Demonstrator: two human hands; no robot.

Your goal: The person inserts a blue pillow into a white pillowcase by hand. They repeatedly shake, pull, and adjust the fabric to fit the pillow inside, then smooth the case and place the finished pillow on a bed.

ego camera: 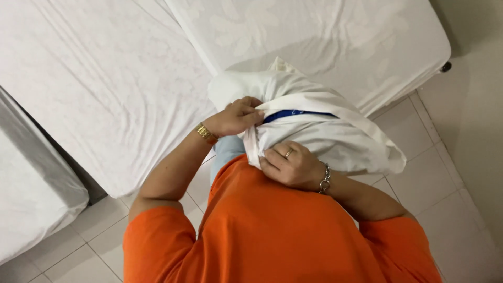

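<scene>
Looking down from my head camera, I hold a bulky white pillow in a loose white cotton pillowcase [314, 126] against my orange shirt [272, 230]. My left hand [236, 116], with a gold bracelet, pinches the case's open hem, fingers closed tight on the fabric. My right hand [291, 165], wearing a ring and a silver chain bracelet, grips the hem lower down, fingers curled shut on it. A blue strip [293, 113] shows at the opening. The pillow hangs above pale floor tiles [419, 136], just before two white-sheeted beds [105, 94]. To do this well, I judge both grips should stay even so the hem stays taut.
</scene>
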